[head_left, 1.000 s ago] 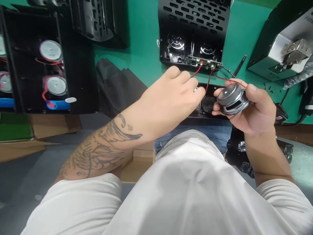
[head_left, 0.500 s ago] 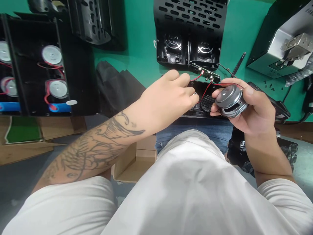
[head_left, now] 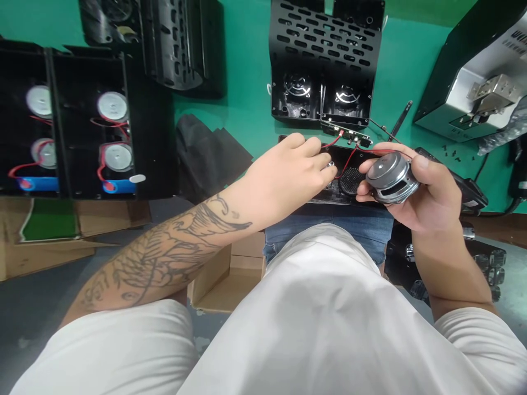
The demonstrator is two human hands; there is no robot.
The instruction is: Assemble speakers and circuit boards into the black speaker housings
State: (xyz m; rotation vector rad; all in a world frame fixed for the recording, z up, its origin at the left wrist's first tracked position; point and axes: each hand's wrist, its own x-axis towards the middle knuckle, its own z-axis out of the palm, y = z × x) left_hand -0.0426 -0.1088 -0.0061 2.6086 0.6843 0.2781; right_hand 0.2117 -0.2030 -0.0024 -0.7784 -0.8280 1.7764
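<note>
My right hand [head_left: 432,192] is wrapped around a round metal speaker [head_left: 393,176], its flat back facing up and left. Red wires [head_left: 349,163] run from a small circuit board [head_left: 348,133] toward the speaker and toward my left hand. My left hand [head_left: 290,175] is closed, its fingers curled down over a black panel; what they hold, if anything, is hidden beneath them. The black panel with a round mesh grille [head_left: 349,181] lies between both hands at the table's near edge. Above the board stands a perforated black housing [head_left: 323,66] with two round openings.
On the left, black cases [head_left: 88,120] hold white-backed speakers and blue cells. A black cloth [head_left: 209,159] lies beside them. At right are a silver-black machine [head_left: 473,82], loose screws [head_left: 452,153], a thin black tool [head_left: 400,120] and a black handheld tool [head_left: 469,186].
The whole view has shifted, so the table things appear lower and further right. Both hands keep nearly the same pose, with the speaker still in the right one.
</note>
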